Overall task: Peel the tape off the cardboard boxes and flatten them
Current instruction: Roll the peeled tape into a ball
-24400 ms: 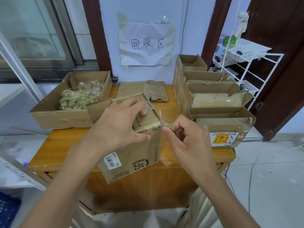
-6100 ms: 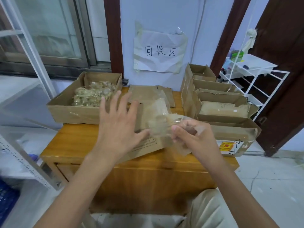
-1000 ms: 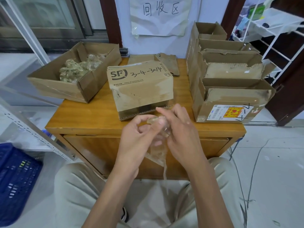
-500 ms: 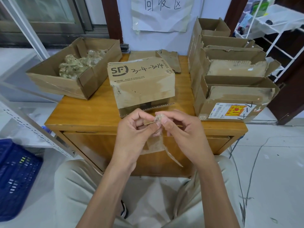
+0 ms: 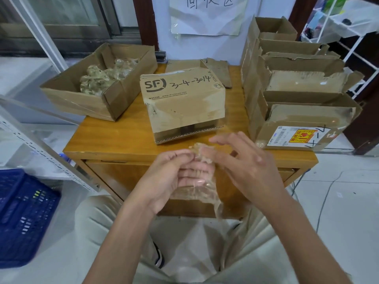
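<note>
Tape (image 5: 196,181), clear and crumpled, is pinched by the curled fingers (image 5: 184,155) of the left hand (image 5: 164,179) before the counter (image 5: 114,138); the right hand (image 5: 246,169) is spread loosely against it. Behind sits the SF box (image 5: 182,103).

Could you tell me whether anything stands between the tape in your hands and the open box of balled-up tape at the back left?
Nothing visible does. The tape strip hangs from the left hand at the table's front edge; the SF box sits right of the line to the scrap box, with bare tabletop between.
</note>
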The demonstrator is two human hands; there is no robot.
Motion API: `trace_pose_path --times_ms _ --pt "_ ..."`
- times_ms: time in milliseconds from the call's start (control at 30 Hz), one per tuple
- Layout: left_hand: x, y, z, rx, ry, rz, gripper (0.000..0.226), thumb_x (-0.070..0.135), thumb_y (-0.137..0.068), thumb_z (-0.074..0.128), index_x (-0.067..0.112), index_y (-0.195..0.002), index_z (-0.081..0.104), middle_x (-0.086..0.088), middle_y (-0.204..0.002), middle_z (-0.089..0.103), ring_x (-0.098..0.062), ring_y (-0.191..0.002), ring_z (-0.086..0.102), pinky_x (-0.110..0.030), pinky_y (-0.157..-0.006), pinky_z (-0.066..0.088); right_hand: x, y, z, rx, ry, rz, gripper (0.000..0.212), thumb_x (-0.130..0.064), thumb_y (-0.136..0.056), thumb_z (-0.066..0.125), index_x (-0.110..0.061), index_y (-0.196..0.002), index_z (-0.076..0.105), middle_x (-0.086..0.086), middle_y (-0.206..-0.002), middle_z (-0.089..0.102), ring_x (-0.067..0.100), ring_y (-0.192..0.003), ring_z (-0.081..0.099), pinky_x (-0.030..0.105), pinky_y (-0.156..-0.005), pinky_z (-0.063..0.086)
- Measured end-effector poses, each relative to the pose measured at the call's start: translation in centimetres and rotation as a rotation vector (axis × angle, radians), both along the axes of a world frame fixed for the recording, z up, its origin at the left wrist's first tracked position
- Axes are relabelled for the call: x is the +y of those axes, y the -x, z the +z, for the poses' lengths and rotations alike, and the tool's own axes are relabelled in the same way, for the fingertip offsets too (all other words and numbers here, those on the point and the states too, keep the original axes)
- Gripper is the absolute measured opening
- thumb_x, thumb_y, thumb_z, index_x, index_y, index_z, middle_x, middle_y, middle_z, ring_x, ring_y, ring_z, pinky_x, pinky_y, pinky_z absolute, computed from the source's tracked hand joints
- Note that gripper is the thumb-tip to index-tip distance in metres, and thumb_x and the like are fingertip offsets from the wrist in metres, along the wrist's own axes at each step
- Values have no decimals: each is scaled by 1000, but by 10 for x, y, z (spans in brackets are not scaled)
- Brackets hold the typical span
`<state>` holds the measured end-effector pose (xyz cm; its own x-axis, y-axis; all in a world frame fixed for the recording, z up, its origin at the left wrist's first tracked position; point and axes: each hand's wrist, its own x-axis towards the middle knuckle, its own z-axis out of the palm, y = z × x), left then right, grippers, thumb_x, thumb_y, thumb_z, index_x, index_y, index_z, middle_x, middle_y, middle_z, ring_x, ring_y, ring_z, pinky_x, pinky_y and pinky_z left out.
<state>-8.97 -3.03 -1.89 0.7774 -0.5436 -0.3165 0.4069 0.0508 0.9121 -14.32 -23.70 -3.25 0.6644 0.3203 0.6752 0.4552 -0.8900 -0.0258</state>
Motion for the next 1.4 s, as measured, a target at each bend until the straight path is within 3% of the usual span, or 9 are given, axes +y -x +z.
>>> trace_pose_path --times_ms 100,300,433,600,767,867,1000,1233,1400 --pt "1 -4 2 28 73 29 40 32 -108 48 -1 -118 69 -22 -104 77 -29 -90 77 -28 -72 62 -12 2 3 84 103 67 34 -10 -99 58 -21 -127 75 4 -127 67 12 -100 55 24 -52 48" --pt "-7 3 -3 -185 -34 28 14 5 -94 70 2 -108 71 -16 -95 78 -20 -83 76 -21 -69 58 -3 -2 10 485 -498 17 32 -37 -98 67 -28 -128 59 -14 -122 58 9 -110 62 28 -75 59" --pt "-3 0 2 -270 -62 -17 15 5 -97 66 4 -111 72 -17 -97 78 -23 -86 77 -30 -75 64 0 -4 7 640 -649 112 31 -32 -96 74 -34 -127 67 -14 -105 70 9 -99 68 22 -71 51" --pt "20 -12 -7 -218 -214 -221 38 42 -97 60 14 -117 76 -18 -107 78 -29 -98 76 -41 -89 63 -5 -3 13 500 -823 44 17 -21 -94 78 -30 -106 70 -15 -94 73 11 -88 68 14 -70 48" --pt "29 -16 -29 98 415 -252 70 61 -101 42 2 -126 70 -21 -109 74 -25 -86 75 -29 -71 62 5 -5 9 506 -1026 155 12 -10 -92 79 -15 -96 68 3 -87 73 13 -78 68 25 -69 55" --pt "15 -10 -36 95 431 -180 60 48 -102 42 0 -127 68 -8 -82 63 -14 -63 58 -23 -53 50 17 -5 1 561 -1209 163 12 -10 -92 78 -12 -94 66 3 -78 70 9 -66 64 23 -53 49" --pt "-3 0 -45 -105 310 47 22 23 -100 64 5 -113 68 -2 -79 54 -10 -63 47 -20 -52 41 26 -5 -11 608 -1326 130 14 -12 -95 76 -5 -100 65 4 -80 74 12 -65 67 28 -50 46" --pt "-24 7 -46 -67 191 216 56 36 -76 81 7 -115 54 -9 -73 64 -15 -58 52 -23 -46 43 47 0 -32 606 -1441 117 13 -10 -95 74 -5 -107 71 8 -77 73 14 -65 67 25 -52 48" --pt "-22 10 -50 -111 69 268 39 31 -85 78 5 -114 70 -6 -89 74 -14 -77 68 -25 -59 57 45 -1 -50 587 -1210 -38 14 -24 -98 71 -28 -109 78 -4 -93 71 15 -81 68 33 -63 52"
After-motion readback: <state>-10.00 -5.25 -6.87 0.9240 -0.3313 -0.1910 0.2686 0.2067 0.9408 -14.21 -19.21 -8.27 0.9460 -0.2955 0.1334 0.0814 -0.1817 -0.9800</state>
